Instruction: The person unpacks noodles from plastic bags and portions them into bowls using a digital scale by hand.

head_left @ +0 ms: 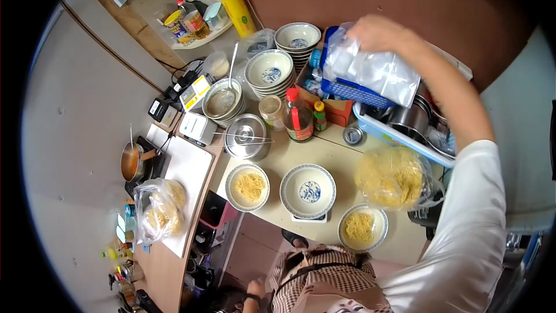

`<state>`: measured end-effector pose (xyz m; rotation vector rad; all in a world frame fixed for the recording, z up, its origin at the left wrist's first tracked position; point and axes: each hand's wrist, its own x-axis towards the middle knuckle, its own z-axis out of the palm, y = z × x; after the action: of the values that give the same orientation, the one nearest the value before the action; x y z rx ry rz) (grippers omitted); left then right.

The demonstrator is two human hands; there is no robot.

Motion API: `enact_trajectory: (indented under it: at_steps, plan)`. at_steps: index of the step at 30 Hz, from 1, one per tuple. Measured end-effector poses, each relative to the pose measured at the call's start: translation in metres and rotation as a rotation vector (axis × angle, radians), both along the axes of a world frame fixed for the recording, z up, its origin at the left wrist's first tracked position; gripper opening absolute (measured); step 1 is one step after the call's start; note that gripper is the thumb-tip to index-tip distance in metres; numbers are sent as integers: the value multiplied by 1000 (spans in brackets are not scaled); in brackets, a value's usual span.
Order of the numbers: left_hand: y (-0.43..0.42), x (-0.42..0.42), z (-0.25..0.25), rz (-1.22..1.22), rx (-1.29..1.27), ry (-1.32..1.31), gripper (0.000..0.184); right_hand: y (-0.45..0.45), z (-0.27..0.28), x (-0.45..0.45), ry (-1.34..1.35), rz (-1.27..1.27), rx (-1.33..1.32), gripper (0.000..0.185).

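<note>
while the left hand [255,288] hangs low, the right hand [376,33] touches plastic bags [370,69]; whether their fingers grip is unclear.

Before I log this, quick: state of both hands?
Left hand: low, open or closed can't be told.
Right hand: at the clear plastic, grip unclear.

Glossy white fabric sleeve [463,232] on right arm [449,90]. Brown-and-white checked cloth apron [289,261], narrow dark waist strap [307,267]. Black band [252,297] at left wrist.
</note>
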<state>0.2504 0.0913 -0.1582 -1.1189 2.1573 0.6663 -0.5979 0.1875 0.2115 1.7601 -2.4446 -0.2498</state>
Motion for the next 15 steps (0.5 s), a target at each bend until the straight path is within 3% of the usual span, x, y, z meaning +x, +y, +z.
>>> enact_trajectory:
  at_steps: [2, 3, 5, 6, 8, 11, 12, 13, 14, 15]
  plan:
    - [30, 25, 7, 101, -13, -24, 40, -10, -67, -27, -42, 74, -31, 32]
    - [44, 38, 6, 160, -33, 2, 47, -10, -64, -10, 38, 23, -31, 39]
    - [48, 121, -57, -24, 2, 158, 48, -13, -67, -8, 66, -60, -139, 42]
    - [60, 120, -57, 329, -20, -6, 48, -10, -66, -11, 35, -54, -285, 39]
    - [52, 122, -58, 304, 168, -179, 50, 4, -59, -13, -27, -48, -573, 34]
    - [58, 115, -68, 322, -20, -133, 55, 24, -17, 3, -191, -450, -671, 25]
    - [48, 107, -74, 275, -79, -96, 56, 34, -17, 7, -115, -372, -776, 22]
    - [43, 101, -79, 230, -137, -60, 56, 46, -18, 14, -280, -378, -844, 21]
    - [53, 31, -6, 69, -120, 172, 54, 57, -17, 38, -446, -380, -907, 20]
    - [37, 10, 9, 102, -16, 80, 36, 69, -17, 65, -610, -379, -969, 19]
